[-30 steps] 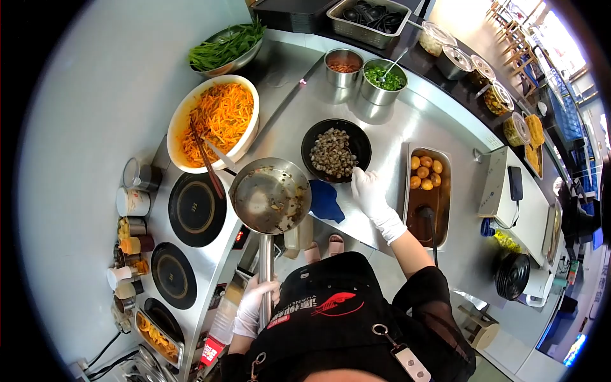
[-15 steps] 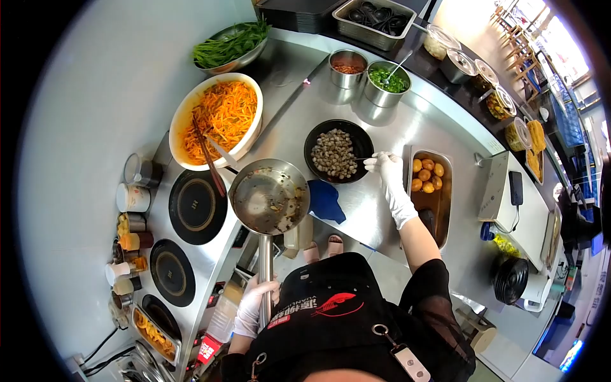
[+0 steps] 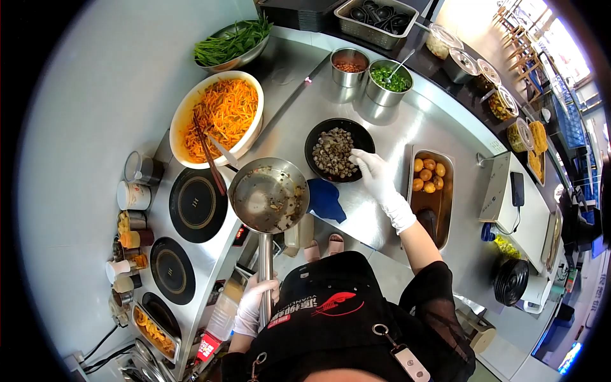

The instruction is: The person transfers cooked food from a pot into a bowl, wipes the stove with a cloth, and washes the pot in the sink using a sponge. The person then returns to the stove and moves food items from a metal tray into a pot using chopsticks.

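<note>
My left hand (image 3: 256, 299) in a white glove is wrapped round the handle of a steel frying pan (image 3: 262, 184). Oil and dark food scraps lie in the tilted pan. On the steel counter stands a black bowl (image 3: 363, 137) full of small grey-brown shellfish (image 3: 331, 153) that look like snails. Over this bowl's right rim reaches my gloved right hand (image 3: 375, 175), its fingers pinched together at the shellfish. A thin utensil handle showed at these fingertips earlier; now the fingers mostly hide it. A blue cloth (image 3: 326, 202) lies between pan and bowl.
A white bowl of shredded carrot (image 3: 253, 130) with chopsticks stands upper left, beside induction plates (image 3: 198, 205). Steel pots hold chopped greens (image 3: 398, 81) and a reddish topping (image 3: 349, 67). To the right sits a tray (image 3: 449, 204) of brown eggs. Seasoning jars (image 3: 135, 195) line the left wall.
My right hand has moved left and slightly down over the bowl's rim, nearer the shellfish. The left hand and the pan stay almost still.
</note>
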Demonstrator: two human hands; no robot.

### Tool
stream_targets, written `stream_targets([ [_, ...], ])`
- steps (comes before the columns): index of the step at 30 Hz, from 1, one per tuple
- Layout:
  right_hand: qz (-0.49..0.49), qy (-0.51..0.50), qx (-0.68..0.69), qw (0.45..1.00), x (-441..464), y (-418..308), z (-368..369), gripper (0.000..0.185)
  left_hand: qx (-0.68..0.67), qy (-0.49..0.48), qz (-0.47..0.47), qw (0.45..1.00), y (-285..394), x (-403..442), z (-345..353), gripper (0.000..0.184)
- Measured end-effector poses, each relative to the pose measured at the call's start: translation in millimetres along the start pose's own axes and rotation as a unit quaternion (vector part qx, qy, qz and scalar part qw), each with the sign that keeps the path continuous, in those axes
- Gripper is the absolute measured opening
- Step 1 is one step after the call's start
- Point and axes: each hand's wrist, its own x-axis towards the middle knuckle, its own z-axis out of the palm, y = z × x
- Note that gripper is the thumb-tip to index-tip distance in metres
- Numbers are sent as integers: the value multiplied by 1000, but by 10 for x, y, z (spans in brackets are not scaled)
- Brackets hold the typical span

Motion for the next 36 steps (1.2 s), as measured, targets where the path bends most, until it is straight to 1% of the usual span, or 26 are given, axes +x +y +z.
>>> stream_targets([
  [1, -27, -37, -21, 999, 7, 37, 22, 25, -2, 1, -1, 1000, -1, 0, -1, 35],
  [2, -27, -37, -21, 999, 7, 75, 44, 25, -1, 1, -1, 1000, 5, -7, 8, 35],
  [4, -116, -138, -101, 979, -17, 175, 92, 31, -3, -2, -3, 1000, 32, -19, 36, 35],
  [5, -117, -163, -139, 970, -76, 204, 104, 38, -1, -2, -3, 1000, 37, -17, 32, 35],
  [6, -117, -163, -139, 970, -114, 228, 85, 38, -1, 0, -4, 1000, 29, -13, 27, 35],
  [8, -162, -195, -186, 949, -193, 284, 8, 39, -2, 1, -6, 1000, 20, -6, 20, 34],
  [9, -162, -195, -187, 949, -236, 276, -53, 39, -2, -1, -7, 1000, 22, -5, 13, 33],
  [11, -185, -228, -214, 932, -304, 202, -216, 42, -1, -4, -7, 1000, 33, 2, 7, 33],
  [14, -181, -207, -224, 935, -369, 74, -446, 44, -3, -2, -4, 1000, 49, 3, -5, 32],
  [15, -157, -203, -214, 942, -378, -7, -533, 45, -5, -1, -6, 1000, 55, 1, -8, 31],
  [16, -158, -204, -214, 942, -414, -69, -604, 45, -7, 1, -9, 1000, 59, -2, -9, 31],
  [19, -117, -169, -220, 954, -562, -232, -756, 46, -8, 2, -9, 1000, 80, -10, -4, 30],
  [20, -117, -169, -220, 954, -627, -241, -738, 46, -8, 3, -8, 1000, 89, -13, -2, 30],
  [22, -113, -163, -219, 955, -720, -223, -679, 38, 1, 1, -9, 1000, 102, -19, 1, 31],
  [24, -111, -156, -224, 956, -733, -141, -547, 38, 6, 0, -10, 1000, 100, -12, -26, 31],
  [26, -112, -133, -234, 957, -717, 73, -368, 42, 13, -3, -12, 1000, 104, -11, -38, 31],
  [27, -126, -105, -238, 957, -658, 97, -305, 38, 16, -1, -11, 1000, 115, -9, -35, 31],
  [28, -126, -103, -239, 957, -638, 97, -287, 38, 18, 1, -9, 1000, 130, -10, -35, 31],
  [30, -77, -103, -217, 968, -605, 53, -266, 37, 27, -1, -10, 1000, 160, -25, -35, 31],
  [36, -79, -58, -215, 972, -686, -184, -162, 38, 46, -26, -7, 999, 187, -22, -98, 31],
])
